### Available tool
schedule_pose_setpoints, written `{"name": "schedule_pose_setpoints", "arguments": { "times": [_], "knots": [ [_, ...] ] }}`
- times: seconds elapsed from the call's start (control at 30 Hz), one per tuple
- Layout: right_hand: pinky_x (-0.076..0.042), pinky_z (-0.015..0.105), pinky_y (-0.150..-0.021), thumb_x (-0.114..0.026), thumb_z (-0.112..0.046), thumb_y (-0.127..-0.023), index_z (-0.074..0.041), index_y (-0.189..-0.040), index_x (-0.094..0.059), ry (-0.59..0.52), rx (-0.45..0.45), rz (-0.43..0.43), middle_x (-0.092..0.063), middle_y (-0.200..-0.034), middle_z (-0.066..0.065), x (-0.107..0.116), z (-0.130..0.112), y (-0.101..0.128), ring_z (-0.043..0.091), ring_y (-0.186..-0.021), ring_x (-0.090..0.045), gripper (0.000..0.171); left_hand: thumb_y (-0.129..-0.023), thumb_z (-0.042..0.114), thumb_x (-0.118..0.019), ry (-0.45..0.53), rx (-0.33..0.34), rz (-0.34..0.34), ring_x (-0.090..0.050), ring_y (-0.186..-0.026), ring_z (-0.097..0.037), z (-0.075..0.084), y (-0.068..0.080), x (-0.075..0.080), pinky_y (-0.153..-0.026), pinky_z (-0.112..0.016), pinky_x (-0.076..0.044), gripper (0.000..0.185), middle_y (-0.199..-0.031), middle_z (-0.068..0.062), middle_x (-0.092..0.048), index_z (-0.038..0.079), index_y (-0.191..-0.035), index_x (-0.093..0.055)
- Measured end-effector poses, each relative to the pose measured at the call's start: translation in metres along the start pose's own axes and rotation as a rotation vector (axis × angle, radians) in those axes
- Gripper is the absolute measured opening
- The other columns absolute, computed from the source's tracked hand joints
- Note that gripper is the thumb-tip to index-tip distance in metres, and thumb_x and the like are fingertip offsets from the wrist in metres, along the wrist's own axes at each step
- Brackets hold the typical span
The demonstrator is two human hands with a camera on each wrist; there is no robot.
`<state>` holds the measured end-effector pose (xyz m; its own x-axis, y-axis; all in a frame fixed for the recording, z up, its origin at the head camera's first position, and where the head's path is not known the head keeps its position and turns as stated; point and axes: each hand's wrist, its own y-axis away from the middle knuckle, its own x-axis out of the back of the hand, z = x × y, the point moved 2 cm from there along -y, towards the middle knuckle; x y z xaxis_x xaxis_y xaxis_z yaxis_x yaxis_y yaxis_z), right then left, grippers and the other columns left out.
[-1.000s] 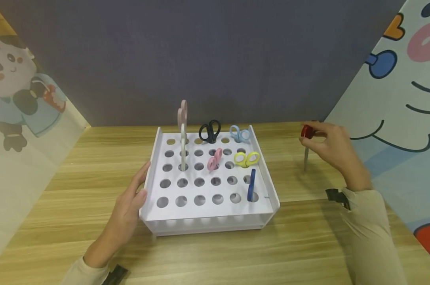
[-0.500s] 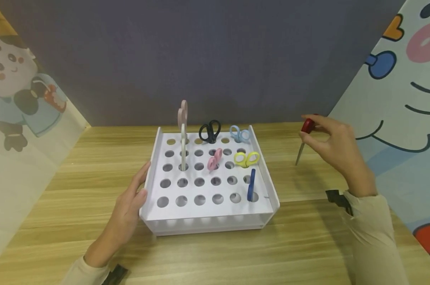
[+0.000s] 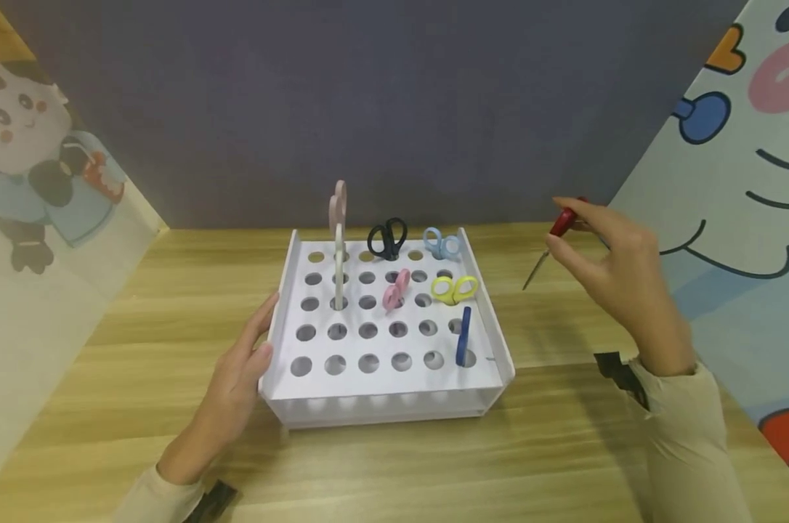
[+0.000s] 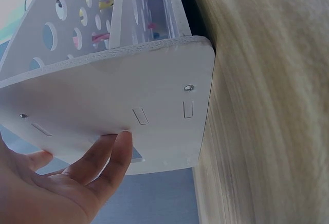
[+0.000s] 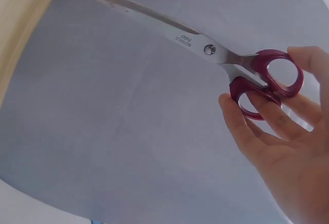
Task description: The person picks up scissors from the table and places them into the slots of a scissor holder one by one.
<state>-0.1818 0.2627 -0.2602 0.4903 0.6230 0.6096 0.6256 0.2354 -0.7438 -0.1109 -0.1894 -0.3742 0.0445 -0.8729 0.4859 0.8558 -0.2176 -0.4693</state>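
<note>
A person's right hand (image 3: 620, 269) pinches red-handled scissors (image 5: 216, 54) by the loops, blades shut and slanting down toward 8 o'clock, in the air at 3 o'clock of a white perforated rack (image 3: 384, 396) on the wooden tabletop (image 3: 139, 305). The left hand (image 3: 234, 385), fingers relaxed, presses flat against the rack's 9 o'clock wall. Several small scissors stand in its holes.

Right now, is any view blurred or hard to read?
Head view: evenly lit and sharp, only the right hand slightly soft. Left wrist view: table grain smeared, white rack wall sharp. Right wrist view: red scissors crisp, blade lettering legible.
</note>
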Motion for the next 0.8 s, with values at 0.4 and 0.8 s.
{"name": "schedule_pose_setpoints", "arguments": {
  "times": [0.4, 0.8],
  "knots": [
    [-0.048, 0.017, -0.097, -0.073, -0.024, -0.092, -0.002, -0.127, -0.067, -0.053, 0.102, 0.141, -0.072, -0.110, 0.019, 0.007, -0.035, -0.003, 0.021, -0.101, -0.067, 0.042, -0.102, 0.002, -0.039, 0.018, 0.006, 0.031, -0.058, -0.118, -0.025, 0.002, -0.002, 0.001, -0.096, -0.013, -0.045, 0.060, -0.146, -0.012, -0.051, 0.021, -0.158, -0.031],
    [-0.055, 0.022, -0.090, -0.075, -0.006, -0.088, 0.020, -0.112, -0.063, -0.448, 0.083, 0.323, -0.068, -0.106, 0.032, 0.006, -0.071, -0.009, 0.021, -0.099, -0.067, 0.038, -0.102, 0.003, -0.038, 0.056, 0.018, 0.024, -0.062, -0.112, -0.019, 0.001, -0.003, 0.000, -0.089, -0.019, -0.053, 0.059, -0.146, -0.012, -0.051, 0.022, -0.158, -0.031]
  ]
}}
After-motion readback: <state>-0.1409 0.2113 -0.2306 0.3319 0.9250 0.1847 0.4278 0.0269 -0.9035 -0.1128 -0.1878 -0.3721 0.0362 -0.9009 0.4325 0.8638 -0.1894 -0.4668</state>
